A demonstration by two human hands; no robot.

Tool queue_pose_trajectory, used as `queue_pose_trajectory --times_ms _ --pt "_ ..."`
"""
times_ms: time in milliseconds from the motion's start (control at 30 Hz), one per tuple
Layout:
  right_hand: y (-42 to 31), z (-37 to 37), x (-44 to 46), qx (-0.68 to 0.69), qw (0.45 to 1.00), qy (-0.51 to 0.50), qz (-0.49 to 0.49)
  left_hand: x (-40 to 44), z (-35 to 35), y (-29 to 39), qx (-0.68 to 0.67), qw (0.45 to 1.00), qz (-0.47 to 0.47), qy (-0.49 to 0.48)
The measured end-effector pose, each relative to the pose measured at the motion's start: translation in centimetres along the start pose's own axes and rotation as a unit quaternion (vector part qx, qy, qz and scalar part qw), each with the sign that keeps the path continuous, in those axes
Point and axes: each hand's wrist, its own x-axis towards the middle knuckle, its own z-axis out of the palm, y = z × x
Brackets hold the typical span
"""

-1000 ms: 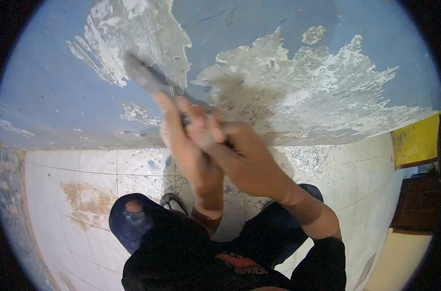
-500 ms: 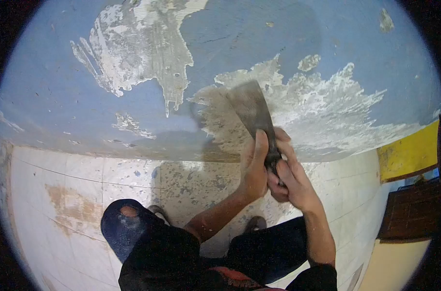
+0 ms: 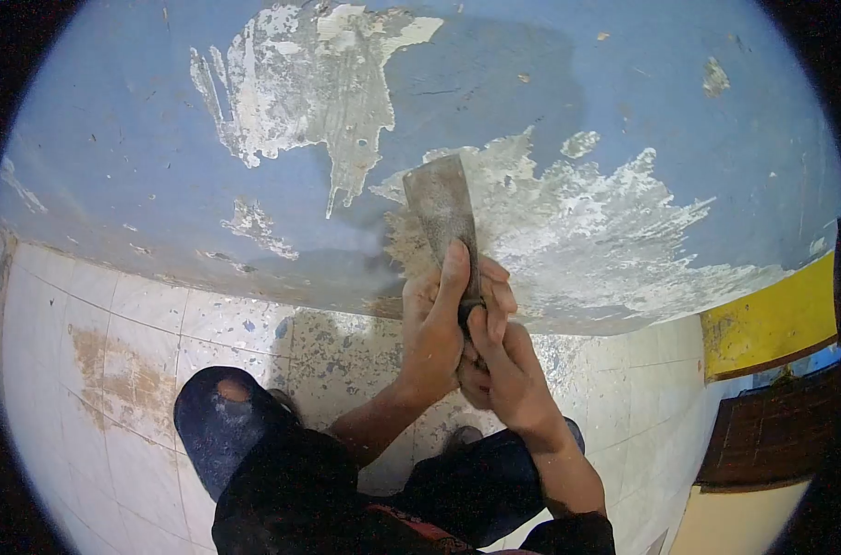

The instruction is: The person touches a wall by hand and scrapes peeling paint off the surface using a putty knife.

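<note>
Both hands hold one wide-bladed paint scraper (image 3: pixel 441 199), its grey metal blade pointing up at the blue wall (image 3: pixel 494 55). My left hand (image 3: pixel 434 324) is closed around the lower blade, its thumb lying along the face. Below it, my right hand (image 3: pixel 508 370) wraps the dark handle, most of which is hidden by fingers. The blade's top edge lies at the left border of a large bare patch (image 3: pixel 587 222), where whitish plaster shows through the paint. Another peeled patch (image 3: pixel 309 83) is up and to the left.
Paint flakes are scattered over the pale tiled floor (image 3: pixel 124 305) along the wall's foot. My bent knee (image 3: pixel 226 435) in dark trousers is at lower left. A yellow panel (image 3: pixel 772 319) and a dark brown wooden piece (image 3: pixel 762 425) stand at the right.
The scraper and both hands have shifted left in view, and the blade is more upright. The camera view has tilted slightly. Both hands keep their hold.
</note>
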Motion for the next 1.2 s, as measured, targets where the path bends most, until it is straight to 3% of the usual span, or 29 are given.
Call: queue_pose_trajectory --times_ms 200,533,600,633,667,700,767,800,833,867,900,933,1000,1067,1133,1200 --pt "-1.2 -2.5 -0.3 -0.051 0.998 -0.029 0.023 0.4 1.6 -2.0 0.025 0.997 0.066 0.041" --pt "0.5 -0.3 1.0 0.041 0.998 -0.008 0.036 0.9 0.0 -0.2 0.048 0.998 0.005 0.029" --pt "0.5 0.0 1.7 0.038 0.999 0.034 0.012 1.5 0.2 -0.2 0.124 0.989 0.033 0.079" --pt "0.6 -0.1 2.8 -0.012 0.998 -0.003 -0.056 2.2 -0.7 -0.8 0.127 0.988 0.030 0.078" --pt "0.6 -0.2 3.9 -0.062 0.990 -0.039 -0.124 3.1 -2.6 -1.8 0.174 0.967 0.120 0.141" --pt "-0.2 0.7 4.4 -0.082 0.988 -0.062 -0.112 3.8 -4.0 -1.7 0.222 0.931 0.209 0.199" --pt "-1.5 3.5 6.6 -0.092 0.985 -0.095 -0.113 3.1 -2.9 4.9 0.096 0.960 0.263 0.024" --pt "-1.9 5.0 7.7 -0.131 0.957 -0.114 -0.231 3.3 -2.5 6.4 0.108 0.958 0.266 0.021" --pt "-2.0 6.0 8.1 -0.167 0.916 -0.129 -0.341 3.4 -2.3 7.5 0.044 0.963 0.251 0.090" --pt "-1.8 6.1 8.0 -0.160 0.917 -0.131 -0.341 3.4 -2.2 8.1 -0.026 0.958 0.235 0.160" --pt "-1.6 5.8 7.9 -0.146 0.941 -0.137 -0.273 3.2 -2.0 8.2 -0.003 0.959 0.229 0.168" --pt "-1.6 5.4 8.1 -0.134 0.959 -0.142 -0.207 3.4 -2.3 7.8 -0.001 0.958 0.235 0.167" --pt "0.1 3.5 8.1 -0.110 0.968 -0.121 -0.192 3.9 -3.8 5.5 0.097 0.966 0.237 0.044" --pt "1.1 0.6 7.0 -0.094 0.982 -0.081 -0.142 3.9 -3.3 2.3 0.073 0.977 0.196 0.047" --pt "0.6 -1.8 5.4 -0.091 0.989 -0.062 -0.097 3.7 -1.1 0.0 0.159 0.953 0.234 0.108" --pt "0.2 -3.1 3.7 -0.090 0.991 -0.054 -0.079 2.7 0.2 -1.1 0.158 0.961 0.215 0.079"
